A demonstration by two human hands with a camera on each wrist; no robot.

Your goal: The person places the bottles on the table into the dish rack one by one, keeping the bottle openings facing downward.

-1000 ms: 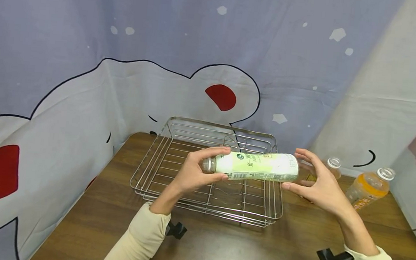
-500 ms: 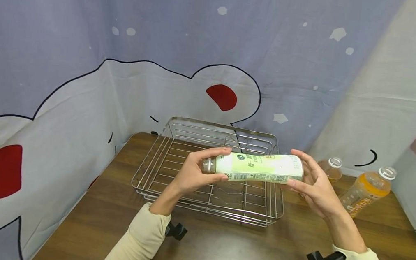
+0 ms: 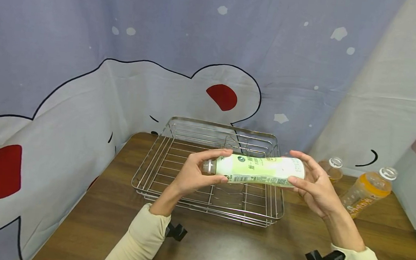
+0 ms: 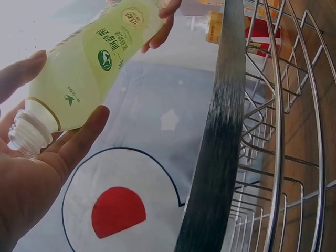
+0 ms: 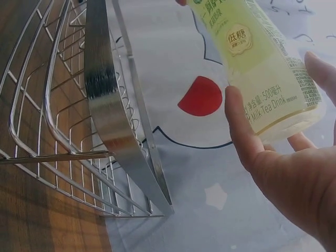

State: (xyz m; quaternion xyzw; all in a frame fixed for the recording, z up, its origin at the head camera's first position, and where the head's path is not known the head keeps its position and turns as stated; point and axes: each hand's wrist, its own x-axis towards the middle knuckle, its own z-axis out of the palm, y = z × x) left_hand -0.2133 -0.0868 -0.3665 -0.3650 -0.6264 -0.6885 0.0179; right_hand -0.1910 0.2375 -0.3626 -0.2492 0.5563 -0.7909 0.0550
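A milk tea bottle [image 3: 258,170] with a pale green and white label lies sideways in the air above the wire rack. My left hand [image 3: 198,170] grips its neck end, thumb on one side and fingers on the other. The uncapped-looking threaded mouth [image 4: 30,134] points back toward the left palm. At the base end, my right hand [image 3: 316,189] holds the bottle between thumb and fingers. The right wrist view shows the label's lower part [image 5: 262,100] between those fingers. Below the bottle, the metal wire rack [image 3: 172,203] stands on the wooden table.
Right of the rack stand an orange-labelled clear bottle [image 3: 368,189] and another clear bottle [image 3: 334,168], the latter partly behind my right hand. The wooden table [image 3: 219,251] reaches back to a patterned curtain [image 3: 159,92] behind and at both sides.
My right hand has moved left and closed onto the bottle's base end. The bottle has shifted slightly right and down at that end. My left hand keeps its grip on the neck end.
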